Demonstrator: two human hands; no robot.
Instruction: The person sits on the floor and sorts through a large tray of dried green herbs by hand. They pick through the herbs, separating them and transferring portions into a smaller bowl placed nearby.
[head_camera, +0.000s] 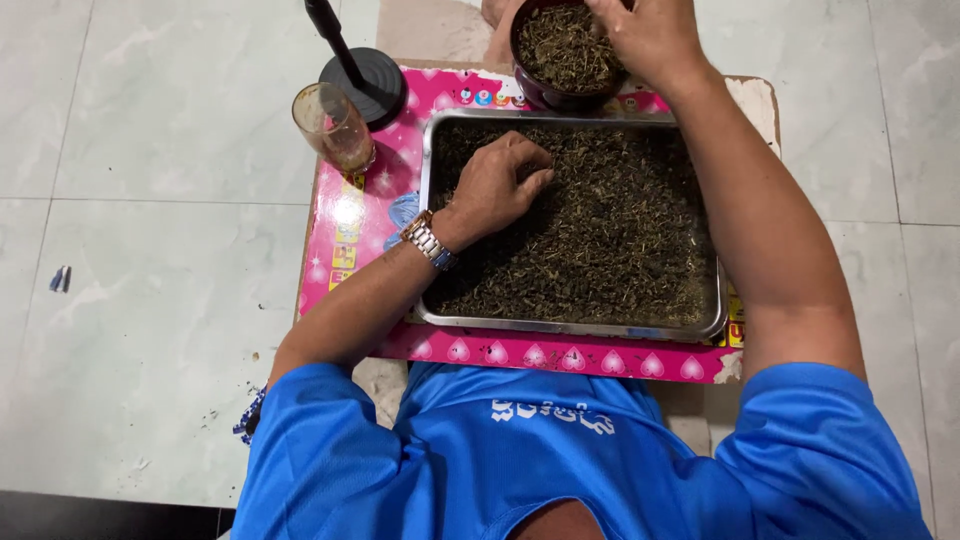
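I note my left hand (497, 185) curled, pinching dried leaves (610, 240) in the tray (560, 325), right hand (650, 35) fingers bunched over the bowl (545, 92) beyond.

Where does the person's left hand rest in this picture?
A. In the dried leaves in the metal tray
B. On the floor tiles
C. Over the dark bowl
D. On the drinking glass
A: the left hand, with a wristwatch, presses its curled fingers into the dried leaves inside the metal tray.
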